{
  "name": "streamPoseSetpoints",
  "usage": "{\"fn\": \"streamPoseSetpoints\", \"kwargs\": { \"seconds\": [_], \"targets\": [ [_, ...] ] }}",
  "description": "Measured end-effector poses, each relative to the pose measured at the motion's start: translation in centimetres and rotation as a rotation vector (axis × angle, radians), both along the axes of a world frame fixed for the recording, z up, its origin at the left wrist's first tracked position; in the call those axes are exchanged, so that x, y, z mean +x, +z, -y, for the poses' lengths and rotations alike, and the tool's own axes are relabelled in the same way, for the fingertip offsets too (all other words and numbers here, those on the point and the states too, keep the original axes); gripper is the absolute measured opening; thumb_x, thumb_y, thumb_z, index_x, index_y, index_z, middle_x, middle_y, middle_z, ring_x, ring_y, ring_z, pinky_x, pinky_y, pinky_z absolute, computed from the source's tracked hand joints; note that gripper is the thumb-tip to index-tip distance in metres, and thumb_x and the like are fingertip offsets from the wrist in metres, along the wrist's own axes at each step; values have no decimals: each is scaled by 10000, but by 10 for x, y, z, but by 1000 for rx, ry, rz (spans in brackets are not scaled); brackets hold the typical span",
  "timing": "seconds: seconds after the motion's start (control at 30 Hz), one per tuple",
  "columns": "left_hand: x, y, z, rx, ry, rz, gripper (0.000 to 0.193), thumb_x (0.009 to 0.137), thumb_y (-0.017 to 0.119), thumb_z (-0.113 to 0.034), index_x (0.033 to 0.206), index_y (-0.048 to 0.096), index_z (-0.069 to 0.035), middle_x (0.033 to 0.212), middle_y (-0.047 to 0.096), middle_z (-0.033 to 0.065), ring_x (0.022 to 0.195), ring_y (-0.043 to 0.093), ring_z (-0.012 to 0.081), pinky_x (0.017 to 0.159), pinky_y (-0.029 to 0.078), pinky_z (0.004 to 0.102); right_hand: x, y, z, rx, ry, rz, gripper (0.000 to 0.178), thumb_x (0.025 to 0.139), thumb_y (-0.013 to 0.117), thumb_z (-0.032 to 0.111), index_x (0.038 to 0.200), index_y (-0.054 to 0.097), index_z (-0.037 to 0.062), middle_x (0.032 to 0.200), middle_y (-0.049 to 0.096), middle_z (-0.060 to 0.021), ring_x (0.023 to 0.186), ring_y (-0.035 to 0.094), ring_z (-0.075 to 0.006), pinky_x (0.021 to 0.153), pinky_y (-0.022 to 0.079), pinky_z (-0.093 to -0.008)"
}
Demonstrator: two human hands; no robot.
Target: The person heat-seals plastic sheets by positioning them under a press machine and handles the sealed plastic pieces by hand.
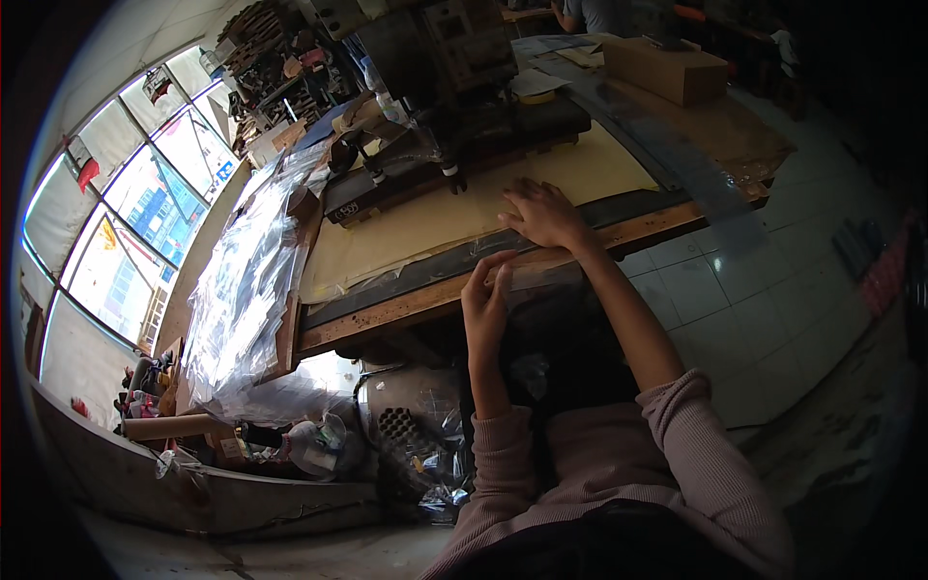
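My right hand (543,215) reaches over the machine's work table with its fingers spread, lying on or just above a pale yellow sheet (411,238). In front of the table's wooden edge (387,324), my left hand (485,295) is raised with its fingers loosely bent. A gap shows between its thumb and fingers, and I see nothing held there. Some clear plastic film (556,277) shows at the edge beside it. Beyond my hands stands a dark, heavy press-like machine (440,72), its long head (454,159) low over the yellow sheet.
Shiny clear plastic sheets (246,280) are heaped left of the table, by the windows. A brown cardboard box (667,70) sits on the side table at the right, with a clear strip (710,184) hanging off its edge. Another person (594,14) is at the far back.
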State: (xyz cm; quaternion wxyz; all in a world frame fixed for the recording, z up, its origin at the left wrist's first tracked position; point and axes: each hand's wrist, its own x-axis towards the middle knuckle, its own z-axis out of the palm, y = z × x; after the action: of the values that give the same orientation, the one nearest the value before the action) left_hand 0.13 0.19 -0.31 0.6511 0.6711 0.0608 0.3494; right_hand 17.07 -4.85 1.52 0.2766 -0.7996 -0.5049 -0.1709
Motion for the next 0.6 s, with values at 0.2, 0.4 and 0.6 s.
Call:
{"fn": "streamPoseSetpoints", "kwargs": {
  "seconds": [0.2, 0.4, 0.6],
  "targets": [
    [-1, 2, 0, 9, 4, -9, 182, 894, 527, -118, 1038, 596, -29, 619, 440, -97, 497, 287, -30, 436, 192, 160, -1, 0, 0, -9, -12, 8, 428, 845, 513, 376, 1093, 539, 28, 1121, 526, -133, 1139, 453, -259, 986, 323, -405],
    [-5, 8, 4, 17, 3, -41, 184, 890, 516, -107, 1036, 593, -26, 693, 483, -70, 587, 360, -9, 523, 266, 157, 0, 0, 1, -31, -15, 7, 447, 851, 502, 380, 1127, 521, 28, 1145, 517, -132, 1154, 442, -263, 992, 316, -404],
    [-4, 2, 1, 5, -4, -45, 186, 890, 515, -108, 1039, 592, -27, 699, 486, -66, 586, 352, -8, 520, 261, 159, -3, 6, 3, -94, -20, -24, 478, 862, 488, 388, 1187, 488, 38, 1215, 483, -148, 1182, 424, -289, 1000, 310, -419]
  ]
}}
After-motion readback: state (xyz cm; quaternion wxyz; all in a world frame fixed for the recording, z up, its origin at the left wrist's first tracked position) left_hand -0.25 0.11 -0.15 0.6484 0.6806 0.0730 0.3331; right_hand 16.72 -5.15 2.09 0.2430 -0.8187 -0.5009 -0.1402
